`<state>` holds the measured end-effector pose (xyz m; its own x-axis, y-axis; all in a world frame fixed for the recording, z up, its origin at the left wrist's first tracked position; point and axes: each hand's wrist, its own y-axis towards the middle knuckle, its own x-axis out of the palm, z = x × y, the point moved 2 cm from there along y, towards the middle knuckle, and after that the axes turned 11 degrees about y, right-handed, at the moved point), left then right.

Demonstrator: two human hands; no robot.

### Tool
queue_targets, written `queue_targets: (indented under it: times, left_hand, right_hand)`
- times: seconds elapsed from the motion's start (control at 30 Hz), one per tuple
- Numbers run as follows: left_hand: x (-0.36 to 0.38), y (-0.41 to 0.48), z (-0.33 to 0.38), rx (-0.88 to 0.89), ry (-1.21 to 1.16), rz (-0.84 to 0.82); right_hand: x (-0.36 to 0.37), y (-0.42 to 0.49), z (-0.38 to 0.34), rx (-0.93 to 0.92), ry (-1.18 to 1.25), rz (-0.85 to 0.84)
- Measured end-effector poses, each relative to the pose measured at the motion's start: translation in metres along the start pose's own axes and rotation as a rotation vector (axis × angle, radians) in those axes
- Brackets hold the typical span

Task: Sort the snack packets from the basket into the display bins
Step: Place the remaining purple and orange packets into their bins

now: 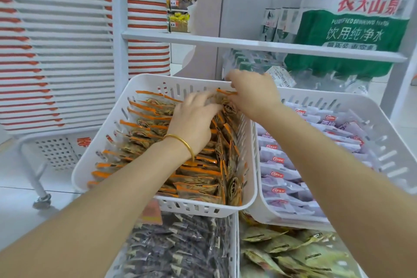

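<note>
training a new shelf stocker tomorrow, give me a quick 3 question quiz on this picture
1. True or false: the left hand wears a gold bangle.
2. Multiple choice: the packets in the white basket that this hand reaches into have edges that are A) orange B) blue C) pink.
3. Short answer: what product stands behind the baskets at top right?
Key: 1 true; 2 A; 3 shrink-wrapped packs of bottled water.
</note>
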<state>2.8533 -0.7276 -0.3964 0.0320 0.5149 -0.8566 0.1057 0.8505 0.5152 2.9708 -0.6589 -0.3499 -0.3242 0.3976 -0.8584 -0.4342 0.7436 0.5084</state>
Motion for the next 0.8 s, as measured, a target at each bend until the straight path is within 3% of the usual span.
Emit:
queue_targets:
  times: [0.17,0.3,0.5,0.6,0.7,0.8]
  left_hand:
    - [0.009,0.010,0.002,0.013,0.031,-0.081]
    - [0.015,0.013,-0.002,-0.039,-0.035,-0.049]
    - [0.025,0.010,-0.006,0.034,0.125,-0.129]
    - [0.019,0.009,-0.005,0.056,0.138,-0.168]
    - [0.001,0.002,-0.007,0.030,0.095,-0.152]
    - [-0.031,-0.024,-0.003,0.029,0.008,-0.119]
  right_hand:
    - [0.007,0.000,-0.008,-0.044,-0.137,0.009]
    - [0.014,0.007,-0.016,-0.097,-0.166,-0.071]
    - [0.019,0.003,-0.008,-0.032,-0.178,-0.144]
    - [0.006,0.000,-0.006,0.059,0.073,-0.136]
    - [-0.029,-0.016,-0.002,0.167,0.402,0.033]
    - [-0.070,-0.067,-0.006,0.193,0.572,0.165]
